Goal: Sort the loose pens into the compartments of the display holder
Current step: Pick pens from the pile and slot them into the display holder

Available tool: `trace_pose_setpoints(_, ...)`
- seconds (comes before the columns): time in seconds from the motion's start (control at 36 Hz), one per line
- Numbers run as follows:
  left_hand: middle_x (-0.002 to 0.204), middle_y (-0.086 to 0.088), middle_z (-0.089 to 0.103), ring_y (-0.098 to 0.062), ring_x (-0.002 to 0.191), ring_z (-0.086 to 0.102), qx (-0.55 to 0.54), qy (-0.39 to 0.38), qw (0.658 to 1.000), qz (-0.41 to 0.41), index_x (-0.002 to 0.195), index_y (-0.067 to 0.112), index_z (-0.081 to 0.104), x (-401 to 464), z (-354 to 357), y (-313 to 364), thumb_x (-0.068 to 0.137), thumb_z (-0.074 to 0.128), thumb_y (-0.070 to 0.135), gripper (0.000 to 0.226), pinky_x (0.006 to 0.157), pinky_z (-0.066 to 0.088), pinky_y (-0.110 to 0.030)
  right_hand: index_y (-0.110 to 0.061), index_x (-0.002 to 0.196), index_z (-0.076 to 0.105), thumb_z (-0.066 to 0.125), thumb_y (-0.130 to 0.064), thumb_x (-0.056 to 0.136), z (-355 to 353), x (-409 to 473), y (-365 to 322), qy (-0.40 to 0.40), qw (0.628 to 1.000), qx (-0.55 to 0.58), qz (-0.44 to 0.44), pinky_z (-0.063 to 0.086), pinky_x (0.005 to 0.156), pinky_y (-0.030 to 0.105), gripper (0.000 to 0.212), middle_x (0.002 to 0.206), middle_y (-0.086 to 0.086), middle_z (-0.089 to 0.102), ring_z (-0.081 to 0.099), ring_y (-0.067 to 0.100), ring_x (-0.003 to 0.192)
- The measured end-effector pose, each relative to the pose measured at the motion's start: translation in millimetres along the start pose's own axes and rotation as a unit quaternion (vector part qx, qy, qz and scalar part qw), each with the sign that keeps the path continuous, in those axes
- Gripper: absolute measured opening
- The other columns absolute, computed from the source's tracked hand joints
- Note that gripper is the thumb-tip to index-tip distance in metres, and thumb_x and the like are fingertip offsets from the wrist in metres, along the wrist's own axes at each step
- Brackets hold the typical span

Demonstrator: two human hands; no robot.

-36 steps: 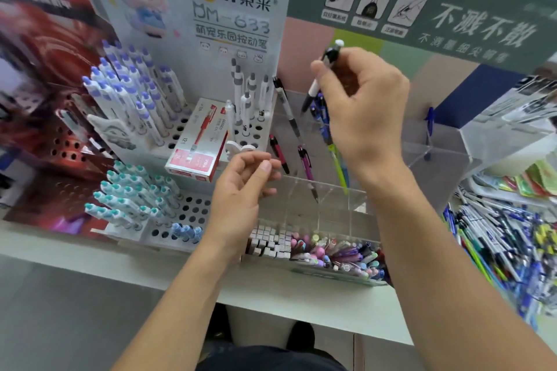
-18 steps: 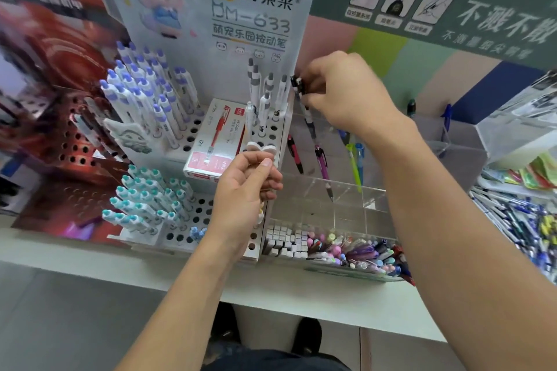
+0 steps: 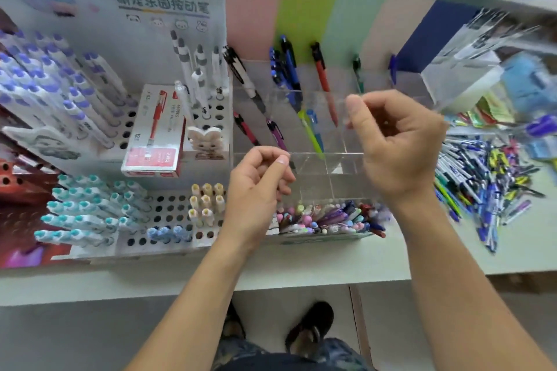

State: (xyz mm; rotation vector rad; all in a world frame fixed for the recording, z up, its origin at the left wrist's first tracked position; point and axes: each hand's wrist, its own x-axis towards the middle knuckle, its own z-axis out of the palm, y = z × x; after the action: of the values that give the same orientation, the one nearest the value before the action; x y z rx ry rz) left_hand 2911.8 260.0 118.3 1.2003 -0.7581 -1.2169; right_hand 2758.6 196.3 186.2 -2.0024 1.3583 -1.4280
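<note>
The clear acrylic display holder [image 3: 327, 155] stands on the shelf with pens leaning in its compartments. A black-and-white pen [image 3: 243, 78] rests in the back left compartment. Further right are blue pens [image 3: 287, 67], a red pen [image 3: 323, 81] and a green pen [image 3: 357, 72]. Lower down lean a red-black pen [image 3: 245, 129], a purple pen [image 3: 277, 136] and a yellow-green pen [image 3: 310, 133]. My right hand [image 3: 394, 144] hovers over the holder's right side, fingers loosely curled, holding nothing. My left hand [image 3: 259, 184] hangs at the holder's front left corner, also holding nothing.
A heap of loose pens [image 3: 482, 181] lies on the shelf to the right. A box of mixed pens [image 3: 331, 220] sits in front of the holder. A white perforated display [image 3: 168, 208] with capped pens and a red pen box [image 3: 153, 132] stands to the left.
My right hand has let go of the black-and-white pen, which now stands in the back left compartment. The hand has drawn back to the right and lower. The view has tilted downward.
</note>
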Motion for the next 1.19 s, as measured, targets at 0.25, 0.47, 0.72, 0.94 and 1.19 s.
trace_pose_setpoints(0.25,0.071,0.002,0.070,-0.010,0.057,0.062,0.123,-0.171,0.964,-0.161,0.095,0.016,0.062,-41.9,138.1,-76.7,0.102,0.057,0.014,0.009,0.052,0.043,-0.019,-0.008,0.084,0.073,0.063,-0.026,0.100,-116.3,-102.0,145.5,0.017,0.885,0.073,0.459,0.049,0.049,0.026,0.026,0.074,0.009,0.072,0.065,0.015,0.058)
trace_pose_setpoints(0.47,0.104,-0.006,0.071,-0.020,0.087,0.070,0.206,-0.136,0.942,-0.229,0.120,0.014,0.060,-91.9,285.3,-169.1,0.099,0.061,0.021,0.022,0.069,0.054,-0.031,-0.014,0.097,0.071,0.065,-0.025,0.095,-248.1,-154.2,237.4,-0.033,0.853,0.040,0.519,0.062,0.081,0.045,0.013,0.089,0.003,0.073,0.071,0.024,0.082)
trace_pose_setpoints(0.72,0.117,-0.003,0.061,-0.020,0.105,0.065,0.240,-0.065,0.934,-0.256,0.136,0.014,0.051,-100.3,371.0,-212.2,0.098,0.065,0.031,0.044,0.087,0.059,-0.039,-0.011,0.097,0.069,0.061,-0.019,0.097,-327.4,-151.1,303.0,-0.090,0.841,0.050,0.532,0.062,0.085,0.043,0.011,0.098,0.009,0.071,0.070,0.029,0.093)
trace_pose_setpoints(0.94,0.132,-0.008,0.055,-0.028,0.117,0.057,0.262,0.052,0.927,-0.265,0.150,0.014,0.036,-15.7,398.1,-235.6,0.092,0.070,0.042,0.073,0.102,0.051,-0.045,-0.016,0.087,0.069,0.063,-0.019,0.094,-303.1,-95.2,349.6,-0.123,0.856,0.032,0.502,0.060,0.083,0.053,0.010,0.101,0.006,0.073,0.069,0.022,0.079)
trace_pose_setpoints(1.19,0.145,-0.012,0.041,-0.031,0.126,0.053,0.284,0.228,0.880,-0.304,0.141,0.007,0.038,92.9,434.4,-283.7,0.072,0.086,0.052,0.096,0.085,0.046,-0.035,-0.021,0.086,0.073,0.066,-0.021,0.095,-302.3,-66.2,416.3,-0.160,0.854,-0.021,0.495,0.060,0.081,0.051,0.011,0.082,0.003,0.074,0.071,0.025,0.081)
